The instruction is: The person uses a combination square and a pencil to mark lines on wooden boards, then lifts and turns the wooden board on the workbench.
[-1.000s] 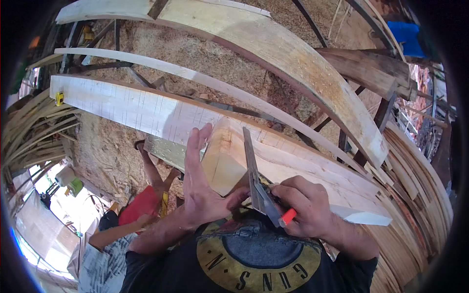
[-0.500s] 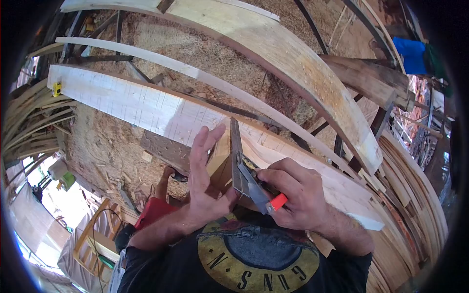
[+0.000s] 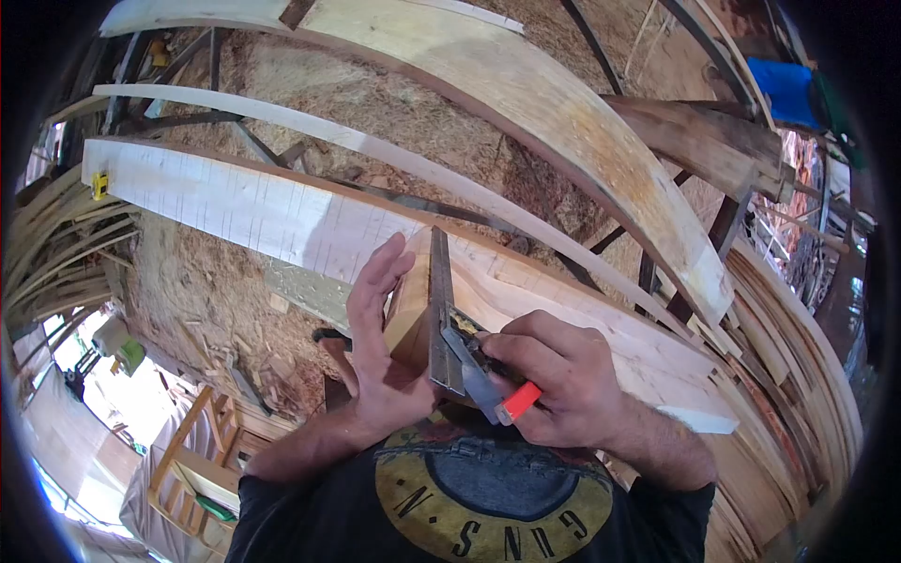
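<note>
My left hand (image 3: 380, 342) is around the left side of a wooden block (image 3: 410, 314), its long fingers stretched along it and its thumb near the lower end of the metal blade. Lying along the block's right side is a combination square (image 3: 439, 319), its blade pointing away from me. My right hand (image 3: 563, 371) is closed at the square's head, thumb and index finger pinched together. A red-ended flat pencil (image 3: 519, 403) sticks out below these fingers. Beneath the block runs a long pale board (image 3: 253, 202) with many pencil lines across it.
A yellow tape measure (image 3: 99, 186) sits at the board's far left end. Beyond lie a thin curved strip (image 3: 310, 122) and a broad curved timber (image 3: 526, 103). Stacked planks (image 3: 779, 375) fill the right side. Wood shavings cover the ground. A wooden chair (image 3: 192, 460) stands lower left.
The view has shifted slightly, with my hands, block and square a little further left in it. The other person's red clothing at lower left is no longer visible. My grips look the same.
</note>
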`<control>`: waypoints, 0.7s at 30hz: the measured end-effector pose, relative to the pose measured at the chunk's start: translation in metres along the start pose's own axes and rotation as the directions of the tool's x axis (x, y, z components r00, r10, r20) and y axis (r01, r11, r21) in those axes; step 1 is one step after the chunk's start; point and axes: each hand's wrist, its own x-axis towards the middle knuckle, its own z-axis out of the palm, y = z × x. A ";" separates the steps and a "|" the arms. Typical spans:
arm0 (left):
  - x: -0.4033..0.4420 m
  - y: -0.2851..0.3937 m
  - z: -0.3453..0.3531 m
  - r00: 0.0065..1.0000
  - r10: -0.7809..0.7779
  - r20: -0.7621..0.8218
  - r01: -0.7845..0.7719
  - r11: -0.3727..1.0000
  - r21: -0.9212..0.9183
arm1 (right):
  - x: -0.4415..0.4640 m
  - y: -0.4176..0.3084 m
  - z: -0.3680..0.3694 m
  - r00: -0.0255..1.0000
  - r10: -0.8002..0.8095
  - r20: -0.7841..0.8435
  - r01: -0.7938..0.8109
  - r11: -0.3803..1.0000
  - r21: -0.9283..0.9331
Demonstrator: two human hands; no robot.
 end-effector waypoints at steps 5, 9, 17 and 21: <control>-0.001 -0.004 0.002 1.000 0.004 -0.003 -0.004 1.000 -0.014 | -0.002 0.001 -0.002 0.999 0.011 0.036 -0.010 1.000 -0.007; 0.001 -0.005 -0.002 0.999 0.034 0.040 -0.036 0.999 0.028 | -0.002 0.001 0.000 1.000 0.006 0.029 -0.006 1.000 -0.008; 0.000 -0.003 -0.002 0.998 0.013 0.059 -0.015 0.999 0.035 | 0.000 0.003 0.000 0.999 -0.036 -0.006 0.036 0.999 -0.013; 0.005 0.004 -0.004 0.997 0.017 0.082 -0.018 1.000 0.010 | 0.000 0.004 0.001 0.999 -0.052 -0.017 0.051 0.998 -0.025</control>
